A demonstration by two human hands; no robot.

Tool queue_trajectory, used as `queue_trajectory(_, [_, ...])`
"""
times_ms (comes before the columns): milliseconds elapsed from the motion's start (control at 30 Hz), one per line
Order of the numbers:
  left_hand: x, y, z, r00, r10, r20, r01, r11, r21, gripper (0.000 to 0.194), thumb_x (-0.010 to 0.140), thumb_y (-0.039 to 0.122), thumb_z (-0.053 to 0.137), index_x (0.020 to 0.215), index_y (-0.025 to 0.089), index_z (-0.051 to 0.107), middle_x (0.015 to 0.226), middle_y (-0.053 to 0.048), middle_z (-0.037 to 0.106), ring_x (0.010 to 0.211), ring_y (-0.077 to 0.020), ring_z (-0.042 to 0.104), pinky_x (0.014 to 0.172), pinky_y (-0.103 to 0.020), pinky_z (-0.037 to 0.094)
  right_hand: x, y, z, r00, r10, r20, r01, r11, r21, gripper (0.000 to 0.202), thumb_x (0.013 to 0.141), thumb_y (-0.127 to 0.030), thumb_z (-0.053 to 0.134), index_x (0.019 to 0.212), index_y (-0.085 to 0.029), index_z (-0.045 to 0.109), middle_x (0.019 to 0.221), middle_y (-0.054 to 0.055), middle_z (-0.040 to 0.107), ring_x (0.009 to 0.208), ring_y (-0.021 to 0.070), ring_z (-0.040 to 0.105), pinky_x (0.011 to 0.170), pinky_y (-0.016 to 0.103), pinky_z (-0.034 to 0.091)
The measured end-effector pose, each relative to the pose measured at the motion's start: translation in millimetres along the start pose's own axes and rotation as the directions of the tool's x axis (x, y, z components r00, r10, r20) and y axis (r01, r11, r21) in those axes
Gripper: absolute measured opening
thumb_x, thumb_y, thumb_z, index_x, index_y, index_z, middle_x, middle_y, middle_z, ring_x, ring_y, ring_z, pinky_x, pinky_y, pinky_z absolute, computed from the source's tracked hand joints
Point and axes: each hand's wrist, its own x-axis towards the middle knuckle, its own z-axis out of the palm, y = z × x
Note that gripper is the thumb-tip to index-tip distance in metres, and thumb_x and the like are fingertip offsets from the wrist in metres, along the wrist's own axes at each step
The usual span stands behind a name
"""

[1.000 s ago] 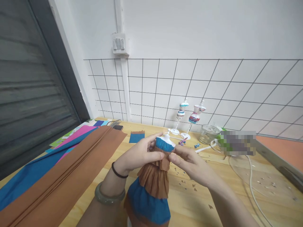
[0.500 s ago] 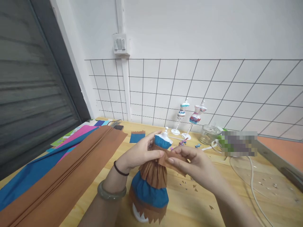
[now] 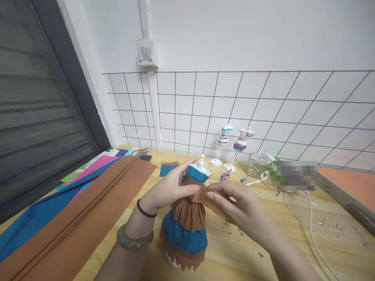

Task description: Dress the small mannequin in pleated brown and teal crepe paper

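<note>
A small dress form [image 3: 200,165] with a white neck stands upright on the table in front of me, wearing a tiered blue and brown paper dress [image 3: 184,235] with a zigzag hem. My left hand [image 3: 171,188] is wrapped round its waist from the left, the thumb pressing brown paper at the front. Between the thumb and fingers of my right hand [image 3: 244,203] is a brown paper strip [image 3: 218,210] that runs to the waist and trails down to the right. Behind the left hand, its fingertips are partly hidden.
Long brown paper [image 3: 96,210] and blue paper [image 3: 35,218] lie on the left. Behind stand two small dress forms [image 3: 224,138] and a glass jar [image 3: 258,164]. A blue and brown paper piece [image 3: 169,170], scraps [image 3: 260,255] and a white cable [image 3: 311,218] are on the table [image 3: 234,257].
My right hand has turned slightly, and the strip's loose end now hangs lower. The left hand keeps its hold at the waist. The whole view has shifted a little.
</note>
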Motion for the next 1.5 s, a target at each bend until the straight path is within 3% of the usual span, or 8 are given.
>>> queue_trajectory(233, [-2,4,0.4,0.999,-0.027,0.029,0.027,1.000,0.013,0.078,0.075,0.017,0.067,0.143,0.022,0.029,0.139,-0.010,0.048,0.127,-0.0242,0.044,0.106,-0.036,0.034,1,-6,0,0.994,-0.098,0.052,0.097,0.995,0.025,0.023,0.094,-0.027,0.045,0.093,-0.025,0.068,0.081,0.000,0.071,0.068,0.0121,0.063,0.061,0.022,0.049])
queue_trajectory(467, [-4,9,4.8,0.994,-0.108,0.036,0.107,0.994,0.018,0.083,0.074,0.013,0.064,0.145,0.023,0.023,0.118,-0.009,0.060,0.112,-0.0240,0.055,0.091,-0.035,0.046,4,-1,6,0.997,-0.031,-0.069,0.034,0.998,0.050,0.023,0.089,-0.033,0.054,0.076,-0.020,0.067,0.062,0.000,0.063,0.055,0.0112,0.055,0.052,0.022,0.045])
queue_trajectory(600, [-4,9,4.7,0.991,-0.130,0.039,0.129,0.991,0.028,0.084,0.076,0.016,0.065,0.146,0.023,0.020,0.102,-0.007,0.065,0.095,-0.0223,0.063,0.082,-0.036,0.050,5,-1,8,0.996,0.026,-0.081,-0.017,0.994,0.105,0.025,0.089,-0.035,0.053,0.075,-0.020,0.066,0.064,0.000,0.062,0.057,0.0114,0.054,0.051,0.022,0.043])
queue_trajectory(800, [-4,7,4.3,0.998,-0.068,-0.001,0.068,0.996,0.064,0.079,0.076,0.020,0.067,0.144,0.024,0.026,0.126,-0.010,0.055,0.115,-0.0239,0.052,0.095,-0.036,0.044,5,-3,11,0.987,0.110,-0.118,-0.088,0.980,0.177,0.026,0.087,-0.037,0.054,0.072,-0.018,0.063,0.061,0.000,0.059,0.054,0.0106,0.050,0.048,0.021,0.039])
queue_trajectory(1233, [0,1,4.7,0.999,-0.018,-0.042,0.018,1.000,0.015,0.079,0.076,0.019,0.067,0.144,0.023,0.027,0.128,-0.011,0.055,0.113,-0.0249,0.054,0.095,-0.038,0.044,6,4,16,0.966,0.181,-0.186,-0.129,0.957,0.261,0.026,0.082,-0.042,0.060,0.074,-0.018,0.064,0.059,0.000,0.059,0.051,0.0105,0.049,0.047,0.022,0.039])
queue_trajectory(1400, [1,2,3.5,0.995,0.018,-0.097,-0.015,1.000,0.026,0.078,0.076,0.017,0.067,0.144,0.020,0.027,0.135,-0.010,0.051,0.124,-0.0234,0.046,0.106,-0.037,0.035,4,2,14,0.963,0.072,-0.259,-0.040,0.991,0.126,0.018,0.082,-0.036,0.062,0.076,-0.020,0.067,0.068,0.002,0.065,0.061,0.0139,0.058,0.054,0.024,0.046])
queue_trajectory(1500, [0,3,3.8,0.997,0.012,-0.076,-0.010,1.000,0.024,0.079,0.076,0.016,0.066,0.144,0.020,0.025,0.136,-0.011,0.050,0.124,-0.0238,0.047,0.105,-0.037,0.037,4,1,13,0.972,0.023,-0.232,0.011,0.990,0.143,0.013,0.083,-0.033,0.061,0.081,-0.023,0.070,0.069,0.001,0.066,0.060,0.0128,0.058,0.054,0.023,0.046])
